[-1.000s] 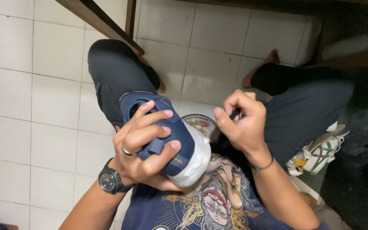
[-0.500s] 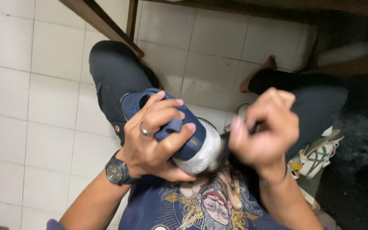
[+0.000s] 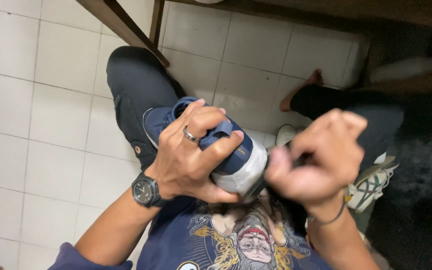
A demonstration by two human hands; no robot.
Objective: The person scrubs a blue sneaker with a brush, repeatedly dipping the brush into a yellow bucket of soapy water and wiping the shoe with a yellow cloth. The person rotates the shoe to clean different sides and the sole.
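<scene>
Gripping a navy sneaker (image 3: 211,140) with a white sole, the left hand (image 3: 188,155) wraps over the upper, fingers (image 3: 203,120) curled round the laces and collar, thumb under the sole. Shoe sits at chest height over the person's lap, sole edge turned toward the right hand (image 3: 321,155). Right hand is closed in a fist just beside the sole's heel end, blurred by motion; something dark seems pinched in it, but what it is cannot be told.

To do this well, judging from the pose: keep the left-hand clamp firm so the shoe doesn't twist, keep the wrist locked, and work the right hand in short strokes along the sole edge rather than across the fabric.

A ring (image 3: 190,135) shows on the left hand, a black wristwatch (image 3: 145,191) on that wrist, a thin band (image 3: 326,220) on the right wrist.

Surface and room: white tiled floor (image 3: 36,100) with grey grout. The person sits on it, legs in dark trousers (image 3: 136,85). Wooden furniture legs (image 3: 126,25) run overhead. A second shoe (image 3: 371,185), white with green trim, lies by the right knee. Right side of the room is dark.
</scene>
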